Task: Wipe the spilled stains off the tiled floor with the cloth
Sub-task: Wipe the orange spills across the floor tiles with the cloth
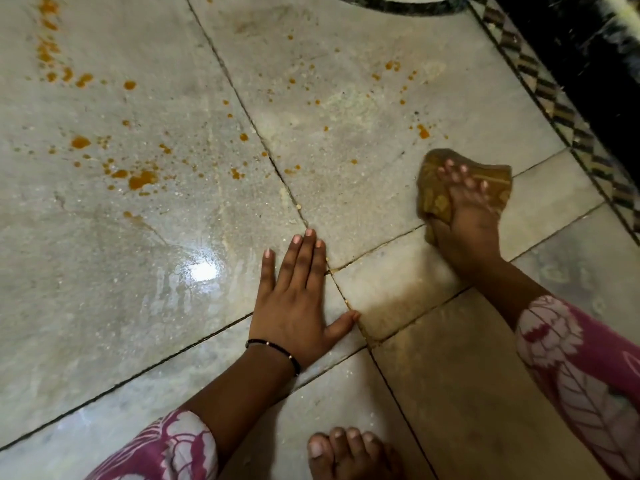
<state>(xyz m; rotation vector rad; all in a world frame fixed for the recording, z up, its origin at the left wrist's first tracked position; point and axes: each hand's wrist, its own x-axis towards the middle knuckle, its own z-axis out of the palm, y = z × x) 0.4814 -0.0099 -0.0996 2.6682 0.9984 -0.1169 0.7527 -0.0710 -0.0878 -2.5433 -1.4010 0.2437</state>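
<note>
My right hand [465, 216] presses a crumpled yellow-brown cloth [436, 199] flat on the pale tiled floor [346, 188], fingers spread over it. My left hand [296, 299] lies flat on the tiles near the middle, fingers apart and holding nothing. Orange stains are scattered over the tiles: a large cluster [138, 178] at the left, a streak [48, 46] at the top left, and smaller drops [422, 131] just beyond the cloth. The floor near my left hand looks wet and shiny.
A dark wall base with a patterned tile border [568, 119] runs along the right side. A dark curved hose or ring [408, 6] lies at the top edge. My bare toes [349, 448] rest on the tiles at the bottom.
</note>
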